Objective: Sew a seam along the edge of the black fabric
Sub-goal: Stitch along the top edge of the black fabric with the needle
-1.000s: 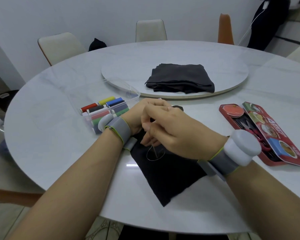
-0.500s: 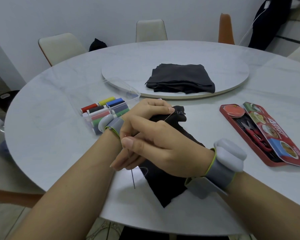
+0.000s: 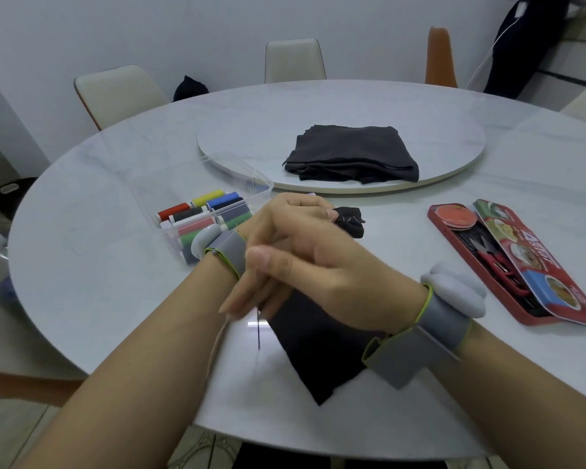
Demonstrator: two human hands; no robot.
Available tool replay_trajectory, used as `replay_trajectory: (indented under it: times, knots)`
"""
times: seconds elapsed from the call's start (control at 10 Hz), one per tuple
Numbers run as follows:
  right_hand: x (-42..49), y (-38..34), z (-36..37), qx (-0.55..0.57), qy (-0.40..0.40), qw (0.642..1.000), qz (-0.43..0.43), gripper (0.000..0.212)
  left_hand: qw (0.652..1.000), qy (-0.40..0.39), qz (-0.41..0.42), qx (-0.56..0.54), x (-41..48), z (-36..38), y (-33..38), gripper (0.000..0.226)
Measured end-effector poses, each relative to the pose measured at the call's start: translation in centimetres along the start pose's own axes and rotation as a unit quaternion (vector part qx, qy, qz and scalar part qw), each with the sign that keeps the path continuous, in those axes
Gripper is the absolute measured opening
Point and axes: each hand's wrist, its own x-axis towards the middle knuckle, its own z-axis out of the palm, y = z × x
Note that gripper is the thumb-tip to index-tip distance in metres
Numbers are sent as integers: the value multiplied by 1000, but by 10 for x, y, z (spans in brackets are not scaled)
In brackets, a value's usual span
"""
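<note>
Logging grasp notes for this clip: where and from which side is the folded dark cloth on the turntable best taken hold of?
Likely its near edge, from the person's side: the folded dark cloth lies flat on the turntable and its stacked layers end there, open to one pinch.

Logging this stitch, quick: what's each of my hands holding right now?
Left hand: grips the bunched black fabric piece.
Right hand: pinches the thin metal sewing needle.

right hand [image 3: 318, 275] hides mid black fabric [image 3: 318, 350]; needle [image 3: 258, 333] top concealed in its grip; thread [image 3: 217, 346] blurred.
</note>
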Motion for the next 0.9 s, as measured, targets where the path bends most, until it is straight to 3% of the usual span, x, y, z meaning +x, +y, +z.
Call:
replay_trajectory:
  times: [0.2,0.3,0.4,0.6,0.9]
  knots:
    - [5,9,-47,-79,174,981,-16,9,999,20,-41,-1,-2,5,1,27]
    - [4,22,-69,-192,236,952,27,10,1000,25,-9,9,0,5,-1,24]
    - [0,28,-81,-261,252,929,78,11,999,20,24,19,1,4,-6,15]
    - [-3,26,-88,-293,246,916,122,16,994,8,68,83,3,0,-8,10]
    - [-10,34,-103,-274,157,918,241,14,991,2,83,106,4,-3,-11,6]
